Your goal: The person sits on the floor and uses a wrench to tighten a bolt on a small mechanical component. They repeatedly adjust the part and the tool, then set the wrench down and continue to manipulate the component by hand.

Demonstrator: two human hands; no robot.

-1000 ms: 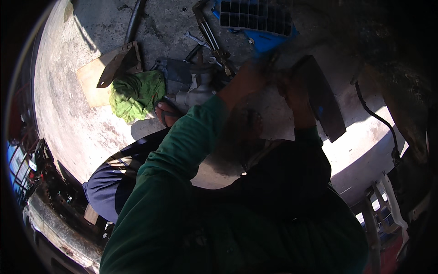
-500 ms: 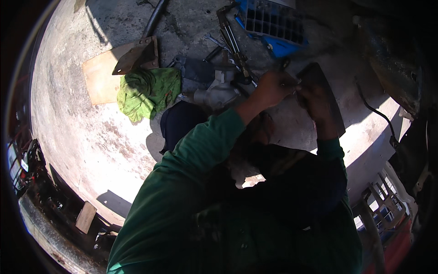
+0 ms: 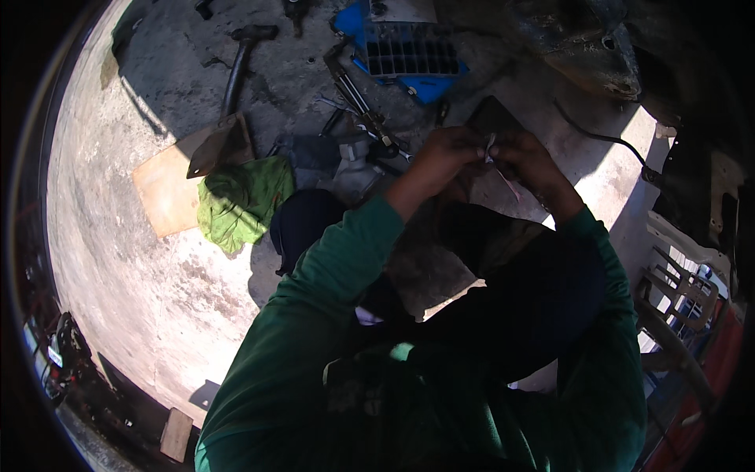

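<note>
My left hand (image 3: 450, 153) and my right hand (image 3: 523, 160) meet above the floor, both closed on a small pale piece (image 3: 490, 145) with a thin pinkish strand (image 3: 507, 182) hanging from it; exactly what it is, I cannot make out. Behind my hands lies a dark flat plate (image 3: 495, 114). Left of them are a grey metal casting (image 3: 352, 161), a long metal torch (image 3: 355, 97), wrenches (image 3: 330, 104) and a bunched green cloth (image 3: 236, 200).
A tan board (image 3: 161, 197) with a dark bracket (image 3: 212, 149) lies left. A hammer (image 3: 236, 71) and blue compartment case (image 3: 417, 51) lie farther back. A large metal part (image 3: 598, 55), curved hose (image 3: 602, 138) and frame (image 3: 676, 291) stand right. My bent legs are beneath my arms.
Both hands have come together and steadied on the small piece, and its hanging strand now shows. The view has shifted, bringing more of the floor behind into sight.
</note>
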